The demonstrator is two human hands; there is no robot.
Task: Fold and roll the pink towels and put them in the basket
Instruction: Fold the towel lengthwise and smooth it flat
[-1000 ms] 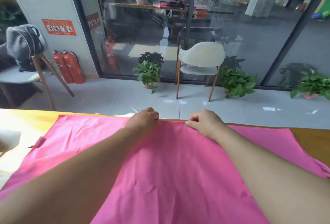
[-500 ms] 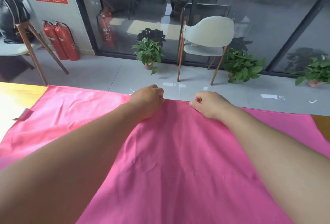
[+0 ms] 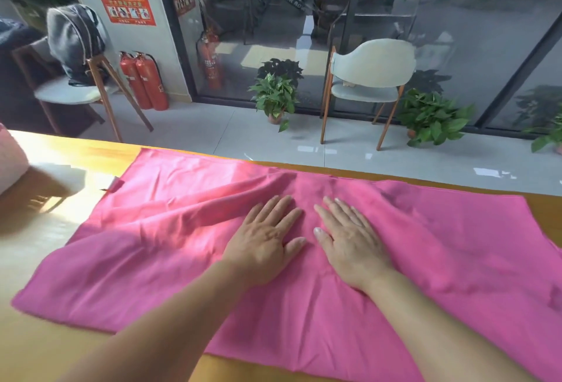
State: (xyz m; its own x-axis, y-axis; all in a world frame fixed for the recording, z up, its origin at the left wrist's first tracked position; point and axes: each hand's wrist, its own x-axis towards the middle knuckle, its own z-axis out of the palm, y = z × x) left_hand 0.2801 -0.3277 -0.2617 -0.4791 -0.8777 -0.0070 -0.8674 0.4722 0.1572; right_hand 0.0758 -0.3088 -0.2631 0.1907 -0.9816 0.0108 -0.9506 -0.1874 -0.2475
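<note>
A large pink towel [image 3: 441, 260] lies spread across the wooden table [image 3: 60, 351], reaching from its far edge toward me. Long creases run through its left half. My left hand [image 3: 267, 238] presses flat on the towel's middle, fingers straight and spread. Right beside it my right hand [image 3: 349, 238] lies flat on the cloth too, fingers pointing away from me. Neither hand holds anything. No basket is in view.
At the table's left edge sits part of a pale pink rolled thing [image 3: 10, 162]. Beyond the table are a tiled floor, a white chair [image 3: 371, 77], potted plants [image 3: 275, 98], red fire extinguishers [image 3: 144, 80] and a glass wall.
Both hands have let go of the towel's far edge, drawn back toward me and now lie flat on its middle. The camera has pulled back, showing more of the table.
</note>
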